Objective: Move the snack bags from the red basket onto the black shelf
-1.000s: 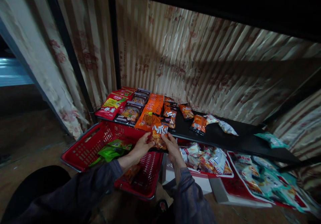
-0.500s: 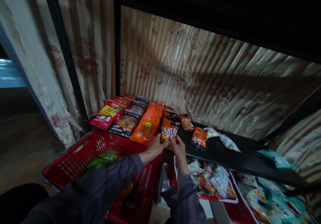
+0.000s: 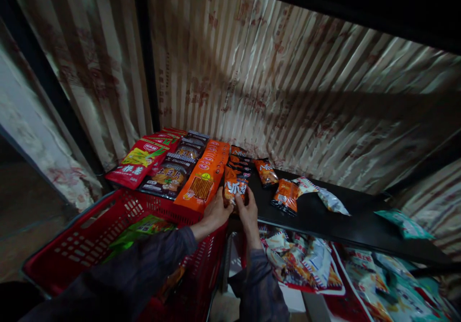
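- From the head view, the left hand (image 3: 215,212) and the right hand (image 3: 248,210) hold one small orange bag (image 3: 236,187) between them, the fingers drawn in close on its lower sides.
- That bag is just right of the long orange packet (image 3: 203,182), beside its near half; whether the shelf (image 3: 324,211) carries its weight already, I can't tell.
- A second ago it jutted out past the near end of the long orange packet; now it has gone in alongside, up against the other small bags (image 3: 238,156) by the packet's far end.
- To my eye, that makes it the front of that row, with only some straightening and letting go left over.
- Left of the long orange packet lie dark packets (image 3: 167,175), then red packets (image 3: 139,161).
- Further right of it, two loose orange bags, one here (image 3: 266,172) and one nearer (image 3: 285,198), sit apart from the row.
- Below its near end stands the red basket (image 3: 68,238), green packets (image 3: 144,228) inside.
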Demonstrator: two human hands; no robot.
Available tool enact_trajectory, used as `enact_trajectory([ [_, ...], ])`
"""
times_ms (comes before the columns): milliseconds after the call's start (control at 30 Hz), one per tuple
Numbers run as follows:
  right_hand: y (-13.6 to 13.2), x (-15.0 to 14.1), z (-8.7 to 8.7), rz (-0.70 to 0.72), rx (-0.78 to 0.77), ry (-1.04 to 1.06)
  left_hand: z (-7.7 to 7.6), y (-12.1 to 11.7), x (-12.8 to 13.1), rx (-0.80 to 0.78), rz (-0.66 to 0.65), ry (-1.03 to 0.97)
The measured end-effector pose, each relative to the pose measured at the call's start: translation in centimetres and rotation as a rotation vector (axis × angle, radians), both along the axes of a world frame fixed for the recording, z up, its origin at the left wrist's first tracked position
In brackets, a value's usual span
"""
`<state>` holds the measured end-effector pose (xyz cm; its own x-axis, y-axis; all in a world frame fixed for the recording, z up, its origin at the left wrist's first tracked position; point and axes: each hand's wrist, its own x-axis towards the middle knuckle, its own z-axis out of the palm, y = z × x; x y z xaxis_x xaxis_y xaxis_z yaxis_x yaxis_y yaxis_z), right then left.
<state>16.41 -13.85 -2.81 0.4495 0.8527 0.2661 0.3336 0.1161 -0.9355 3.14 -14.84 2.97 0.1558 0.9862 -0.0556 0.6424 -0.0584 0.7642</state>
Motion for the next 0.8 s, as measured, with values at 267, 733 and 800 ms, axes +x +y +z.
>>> enact_trajectory([
  [267, 0.0, 0.3, -0.6, 0.016, 0.007, -0.001, -0.4, 0.1, 0.4, 0.026, -0.035, 0.021],
  [733, 0.3, -0.1, -1.2, 0.025, 0.005, -0.022, -0.6, 1.1, 0.6, 0.009, -0.05, -0.121],
  [800, 0.4, -0.1, -1.3, 0.042, 0.002, -0.018, -0.9, 1.4, 0.6, 0.012, -0.053, -0.098],
])
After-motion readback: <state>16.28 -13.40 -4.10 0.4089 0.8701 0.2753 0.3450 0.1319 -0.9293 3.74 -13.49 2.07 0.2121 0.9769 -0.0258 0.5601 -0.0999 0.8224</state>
